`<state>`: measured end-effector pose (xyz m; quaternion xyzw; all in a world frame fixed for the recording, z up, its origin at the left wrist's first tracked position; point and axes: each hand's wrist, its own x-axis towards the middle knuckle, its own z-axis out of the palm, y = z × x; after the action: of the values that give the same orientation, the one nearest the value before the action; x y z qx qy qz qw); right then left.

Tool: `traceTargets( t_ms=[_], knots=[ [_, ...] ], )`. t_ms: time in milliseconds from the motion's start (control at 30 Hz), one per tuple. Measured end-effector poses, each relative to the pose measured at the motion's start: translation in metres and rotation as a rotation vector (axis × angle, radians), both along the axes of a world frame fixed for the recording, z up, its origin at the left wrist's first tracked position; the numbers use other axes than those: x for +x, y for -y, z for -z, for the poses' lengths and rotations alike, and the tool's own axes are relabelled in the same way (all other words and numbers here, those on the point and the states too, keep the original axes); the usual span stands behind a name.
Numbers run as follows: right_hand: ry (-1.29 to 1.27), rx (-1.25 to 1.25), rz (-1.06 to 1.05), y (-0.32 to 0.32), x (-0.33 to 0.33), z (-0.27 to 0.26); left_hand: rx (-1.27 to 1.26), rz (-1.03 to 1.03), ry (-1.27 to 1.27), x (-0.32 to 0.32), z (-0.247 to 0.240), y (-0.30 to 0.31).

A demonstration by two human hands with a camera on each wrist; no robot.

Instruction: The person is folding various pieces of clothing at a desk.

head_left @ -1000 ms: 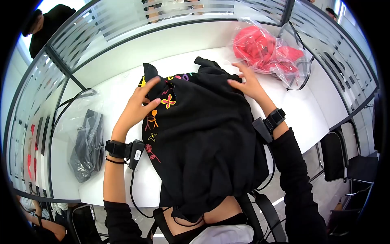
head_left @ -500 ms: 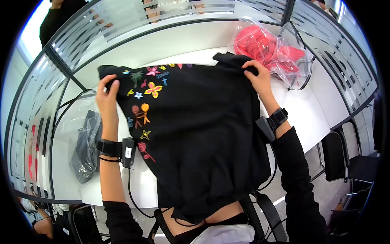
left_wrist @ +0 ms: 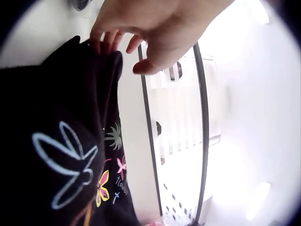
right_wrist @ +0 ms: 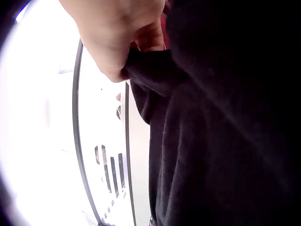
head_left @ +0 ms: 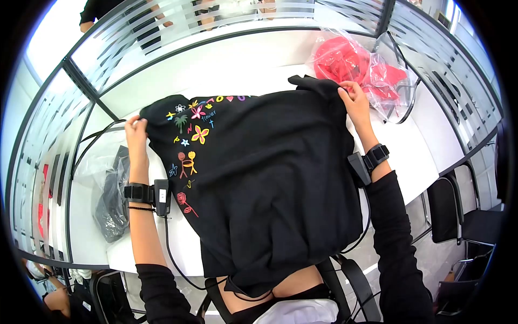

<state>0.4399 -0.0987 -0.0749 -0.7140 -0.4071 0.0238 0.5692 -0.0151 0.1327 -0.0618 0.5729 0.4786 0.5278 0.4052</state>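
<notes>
Black garment [head_left: 280, 162] spread over the white tabletop [head_left: 402, 156], wrinkled down the middle; its lower end runs past the near edge, above the lap. Coloured drawings fill the garment's far left part: palm, flowers, two stick figures, a rose on its stem.

Only the head view takes in the whole cloth and both bags: a clear bag with red contents [head_left: 337, 59] at the far right corner, and another with a dark bundle [head_left: 113, 205] along the left edge. The left wrist view brings up a pale blue outline drawing [left_wrist: 66, 165], large and close, tiny from overhead; also a ceiling light [left_wrist: 258, 200]. The right wrist view gives plain folded cloth.

Left hand [head_left: 137, 132]: fingers loosely bent, tips on the garment's far left corner. Its wrist view shows the thumb clear of the cloth, a gap overhead hardly reveals.

Right hand [head_left: 356, 102]: closed, pinching the garment's far right part, thumb against the fabric. Its wrist view shows the fingers curled in behind the fold, fingertips hidden.
</notes>
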Motion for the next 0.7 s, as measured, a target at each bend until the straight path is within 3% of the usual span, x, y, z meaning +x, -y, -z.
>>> traceTargets(
  t_ms=[67, 100, 200, 233, 333, 433, 533, 633, 700],
  knots=[
    [0.059, 0.146, -0.093, -0.007, 0.002, 0.014, 0.012, 0.0, -0.247, -0.002, 0.021, -0.015],
    [0.137, 0.086, -0.167, -0.008, 0.002, 0.019, 0.028, 0.065, -0.207, 0.002, 0.02, -0.012],
    [-0.078, -0.425, -0.274, 0.008, -0.024, -0.015, 0.226, -0.007, -0.533, 0.007, 0.024, -0.011],
    [-0.043, -0.4, -0.247, 0.007, -0.023, -0.013, 0.271, -0.027, -0.608, 0.01, 0.018, 0.001],
    [0.184, -0.268, -0.256, 0.003, -0.01, 0.001, 0.27, 0.045, -0.569, 0.01, 0.02, 0.003],
    [0.229, -0.27, -0.229, 0.003, -0.008, 0.003, 0.162, 0.128, -0.509, 0.004, 0.026, -0.003],
    [0.199, -0.208, -0.261, 0.004, -0.014, 0.001, 0.125, -0.022, -0.615, 0.003, 0.028, -0.007],
    [0.016, -0.2, -0.307, 0.005, -0.022, -0.007, -0.069, 0.103, -0.754, -0.003, 0.008, -0.008],
    [-0.018, -0.194, -0.379, 0.007, -0.032, -0.012, -0.171, 0.195, -0.653, -0.003, 0.001, 0.001]
  ],
)
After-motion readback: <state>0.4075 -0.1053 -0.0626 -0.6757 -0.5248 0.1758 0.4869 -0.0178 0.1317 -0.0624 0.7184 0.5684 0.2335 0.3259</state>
